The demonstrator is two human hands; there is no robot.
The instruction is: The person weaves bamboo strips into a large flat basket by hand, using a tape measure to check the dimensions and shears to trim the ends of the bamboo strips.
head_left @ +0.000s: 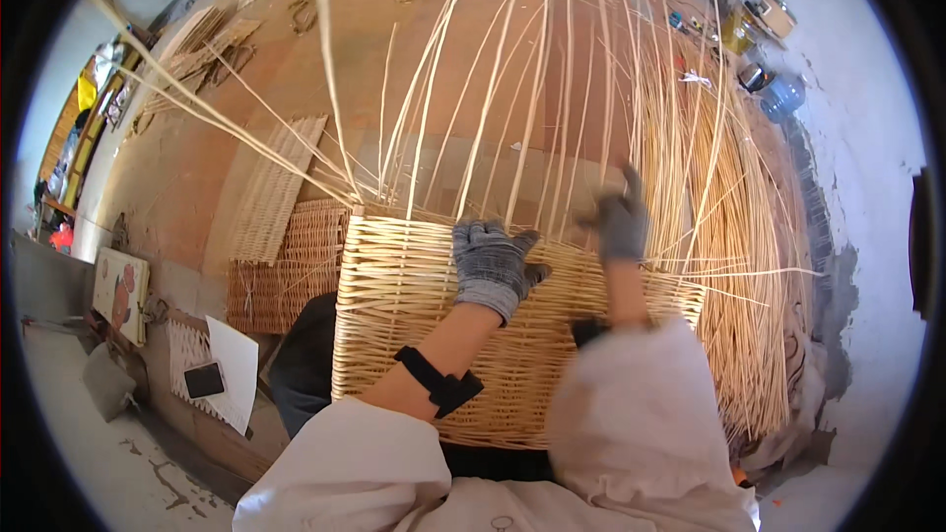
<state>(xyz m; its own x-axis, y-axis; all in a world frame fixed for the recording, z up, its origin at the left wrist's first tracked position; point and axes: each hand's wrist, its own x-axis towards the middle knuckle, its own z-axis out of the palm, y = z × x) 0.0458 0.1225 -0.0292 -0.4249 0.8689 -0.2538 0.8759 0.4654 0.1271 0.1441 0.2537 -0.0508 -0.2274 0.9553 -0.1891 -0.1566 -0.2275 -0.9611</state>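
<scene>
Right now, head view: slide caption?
Gloved left hand on a pale wicker panel, blurred right hand near its upright canes.

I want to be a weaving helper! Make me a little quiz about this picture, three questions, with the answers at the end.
1. True or false: the grey-gloved left hand rests on the pale yellow woven wicker panel.
2. Is the big heap of long, thin, tan rods to the person's left or right of the panel?
3. Fill in: the black-screened rectangular phone lies on a flat sheet coloured ____.

Key: 1. True. 2. Right. 3. White.
</scene>
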